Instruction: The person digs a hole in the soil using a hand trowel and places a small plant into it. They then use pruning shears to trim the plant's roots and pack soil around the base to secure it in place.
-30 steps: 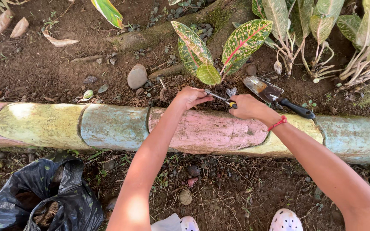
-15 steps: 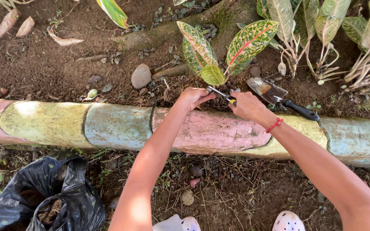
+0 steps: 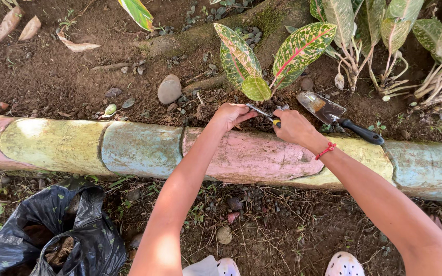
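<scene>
While my right hand [image 3: 295, 128] grips small snips [image 3: 263, 113] beneath the variegated plant [image 3: 257, 87], my left hand's [image 3: 229, 115] fingers pinch their tip; trowel [image 3: 333, 113] lies right.

Both arms are bare from the hands up, with no sleeves in view. A thin red cord bracelet [image 3: 326, 151] circles the wrist of the right hand [image 3: 295, 128]; the left hand [image 3: 229, 115] wears nothing. At the lower edge, two white perforated clog-style shoes [image 3: 345, 265] cover the feet.
</scene>
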